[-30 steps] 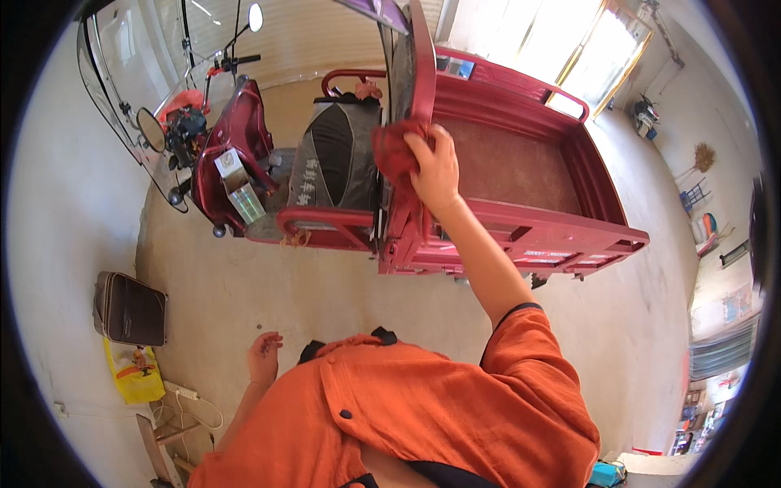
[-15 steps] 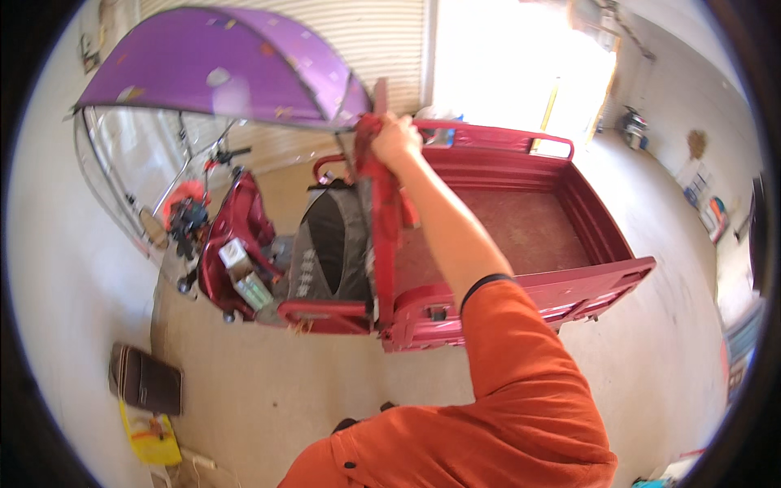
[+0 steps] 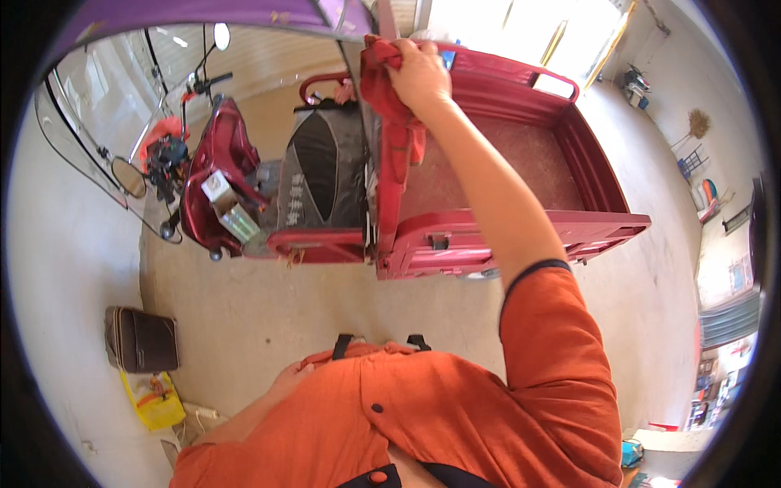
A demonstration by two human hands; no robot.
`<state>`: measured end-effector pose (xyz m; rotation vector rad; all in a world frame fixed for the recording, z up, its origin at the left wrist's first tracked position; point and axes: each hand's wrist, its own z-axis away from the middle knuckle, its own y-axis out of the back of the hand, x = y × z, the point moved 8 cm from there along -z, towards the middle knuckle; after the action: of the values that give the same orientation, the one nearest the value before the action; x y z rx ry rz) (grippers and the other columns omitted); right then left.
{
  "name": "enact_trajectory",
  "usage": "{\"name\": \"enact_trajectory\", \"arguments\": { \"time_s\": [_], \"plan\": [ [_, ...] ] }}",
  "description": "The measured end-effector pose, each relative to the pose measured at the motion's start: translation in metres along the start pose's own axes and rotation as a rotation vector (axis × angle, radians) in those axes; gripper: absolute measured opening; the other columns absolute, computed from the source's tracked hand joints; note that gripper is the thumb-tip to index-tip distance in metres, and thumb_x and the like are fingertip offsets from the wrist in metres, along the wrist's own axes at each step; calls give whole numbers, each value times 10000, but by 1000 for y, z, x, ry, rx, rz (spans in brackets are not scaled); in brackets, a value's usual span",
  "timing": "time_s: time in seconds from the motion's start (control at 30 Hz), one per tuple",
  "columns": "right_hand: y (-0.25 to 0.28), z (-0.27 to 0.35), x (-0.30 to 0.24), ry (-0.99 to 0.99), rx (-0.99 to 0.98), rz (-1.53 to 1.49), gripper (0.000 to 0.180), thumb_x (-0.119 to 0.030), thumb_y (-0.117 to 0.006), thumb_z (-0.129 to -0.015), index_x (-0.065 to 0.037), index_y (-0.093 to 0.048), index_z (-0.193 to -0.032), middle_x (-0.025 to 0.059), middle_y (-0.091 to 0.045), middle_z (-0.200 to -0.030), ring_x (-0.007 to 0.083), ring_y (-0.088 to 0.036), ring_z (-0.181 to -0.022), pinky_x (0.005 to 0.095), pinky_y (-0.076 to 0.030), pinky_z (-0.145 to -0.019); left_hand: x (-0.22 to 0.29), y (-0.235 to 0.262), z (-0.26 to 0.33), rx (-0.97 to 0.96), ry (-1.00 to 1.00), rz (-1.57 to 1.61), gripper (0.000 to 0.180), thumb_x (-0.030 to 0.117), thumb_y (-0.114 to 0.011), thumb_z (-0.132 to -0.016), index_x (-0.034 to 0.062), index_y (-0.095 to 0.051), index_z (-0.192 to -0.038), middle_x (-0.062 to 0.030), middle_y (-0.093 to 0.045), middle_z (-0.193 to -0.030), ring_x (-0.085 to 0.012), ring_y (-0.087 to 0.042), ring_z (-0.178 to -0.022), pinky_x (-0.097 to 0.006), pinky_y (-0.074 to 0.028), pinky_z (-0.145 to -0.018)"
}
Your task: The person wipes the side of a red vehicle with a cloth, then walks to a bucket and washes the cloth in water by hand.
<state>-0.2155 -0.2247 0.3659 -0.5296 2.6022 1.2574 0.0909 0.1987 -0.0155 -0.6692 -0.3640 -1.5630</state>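
The right hand (image 3: 421, 75) is closed around a bunched red cloth (image 3: 379, 80), its fingers bent over the fabric; the cloth lies against the upper part of the red upright frame (image 3: 390, 195) between the seat and the cargo bed of a red cargo tricycle, with a loose end hanging down on the right of the frame. The left hand (image 3: 298, 374) is low at the near side, mostly hidden by the orange shirt (image 3: 455, 398), so I cannot tell whether it is wide, narrow or holding anything. Right of the frame lies the cargo bed (image 3: 521, 167). Left of it is the grey-and-black seat cover (image 3: 343, 159), with a line of pale printed characters along its near left part. Farther left, a white box (image 3: 217, 189) rests on the front section, touching or just beside a shiny greenish package (image 3: 239, 223); any print on these is too small to read. A purple canopy (image 3: 203, 15) spans the far left. On the near left, a dark brown suitcase (image 3: 148, 337) bears a small pale mark, illegible from here, and just below it sits a yellow bag (image 3: 163, 411) with a coloured printed picture.
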Motion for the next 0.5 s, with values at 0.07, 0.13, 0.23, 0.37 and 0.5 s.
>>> {"name": "enact_trajectory", "arguments": {
  "time_s": [0.07,0.13,0.23,0.37,0.5],
  "plan": [
    [25,42,4,75,30,-56,437,-254,-642,-824,-193,-520,-1240,166,-516,-1180,374,-526,-1085,438,-468,-886,8,10,7,38,122,-106,279,275,-577,-925,43,-587,-1079,-1,-622,-968,-75,-554,-859,-257,-463,-777],
    [42,102,12,98,-16,-99,475,-132,-656,-773,-168,-518,-1226,139,-512,-1184,354,-515,-1090,414,-461,-888,21,4,18,-97,179,-356,259,268,-585,-915,51,-584,-1057,2,-613,-948,-70,-550,-865,-247,-460,-772],
    [23,194,-2,196,-198,-293,416,-55,-656,-729,-58,-562,-1134,160,-566,-1091,363,-525,-1045,394,-432,-901,32,15,64,-132,179,-247,254,250,-604,-898,49,-585,-1052,1,-606,-947,-74,-546,-864,-244,-456,-776],
    [32,336,94,-308,-427,-391,422,-26,-686,-727,-24,-558,-1129,122,-591,-1100,263,-550,-1050,358,-425,-920,53,19,61,-206,117,-402,237,202,-581,-894,35,-577,-1064,-13,-597,-949,-114,-551,-872,-261,-457,-781],
    [64,494,162,-936,-424,-397,366,-94,-687,-807,-16,-557,-1140,72,-597,-1100,165,-556,-1018,302,-436,-899,46,54,53,-139,-90,-687,227,246,-599,-886,59,-568,-1012,-39,-571,-927,-129,-521,-848,-271,-445,-765]
  ]
}}
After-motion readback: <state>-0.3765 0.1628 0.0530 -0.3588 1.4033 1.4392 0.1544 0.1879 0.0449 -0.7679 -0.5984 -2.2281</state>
